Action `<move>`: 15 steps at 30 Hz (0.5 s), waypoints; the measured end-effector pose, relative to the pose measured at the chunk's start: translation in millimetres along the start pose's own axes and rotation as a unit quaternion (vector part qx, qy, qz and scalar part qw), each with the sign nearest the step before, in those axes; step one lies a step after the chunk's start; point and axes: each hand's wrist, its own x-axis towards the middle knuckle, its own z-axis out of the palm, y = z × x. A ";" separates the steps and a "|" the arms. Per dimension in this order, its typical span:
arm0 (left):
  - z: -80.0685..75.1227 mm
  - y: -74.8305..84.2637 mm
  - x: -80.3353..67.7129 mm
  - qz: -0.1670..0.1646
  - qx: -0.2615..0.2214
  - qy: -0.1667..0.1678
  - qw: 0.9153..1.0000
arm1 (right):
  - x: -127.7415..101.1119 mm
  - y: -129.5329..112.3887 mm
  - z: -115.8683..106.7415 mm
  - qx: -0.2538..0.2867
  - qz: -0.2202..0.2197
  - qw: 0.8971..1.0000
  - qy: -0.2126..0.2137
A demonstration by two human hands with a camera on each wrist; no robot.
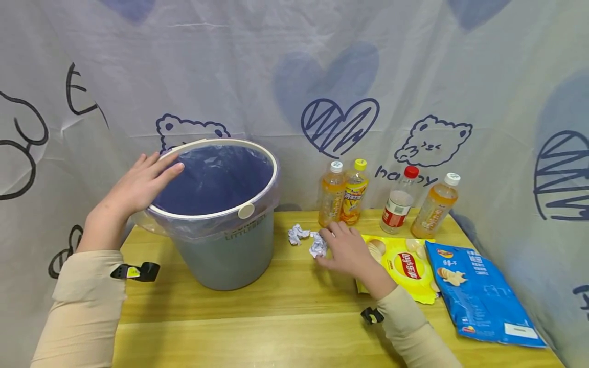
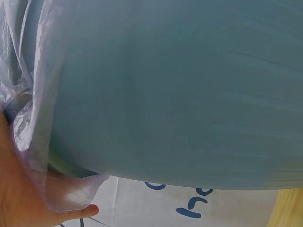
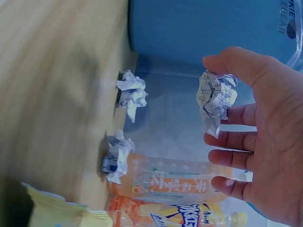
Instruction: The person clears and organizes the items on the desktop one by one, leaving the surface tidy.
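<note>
My left hand (image 1: 142, 184) rests on the left rim of a grey-blue trash bin (image 1: 230, 263), its fingers fairly straight. A thin translucent liner (image 2: 40, 142) folds over the rim and hangs beside that hand. On the right, my other hand (image 3: 279, 118) pinches a crumpled paper ball (image 3: 215, 99) between thumb and fingers. Two more paper balls show in the right wrist view: one (image 3: 132, 94) nearer the bin, another (image 3: 118, 156) by the bottles. From the head view, the right hand reaches over the wooden table (image 1: 257, 327) with its palm side hidden.
Behind the right hand stand an orange drink bottle (image 1: 330, 199) and a yellow-capped bottle (image 1: 354, 197). Farther right are a red-capped bottle (image 1: 397, 207) and another orange drink bottle (image 1: 434, 209). A yellow chip bag (image 1: 409, 271) and a blue chip bag (image 1: 483, 296) lie flat. Printed cloth (image 1: 257, 66) hangs behind.
</note>
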 end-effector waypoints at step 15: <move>-2.7 1.3 -1.2 -0.014 0.030 -0.010 0.999 | 5.0 -0.1 -12.1 0.009 -0.003 1.000 0.013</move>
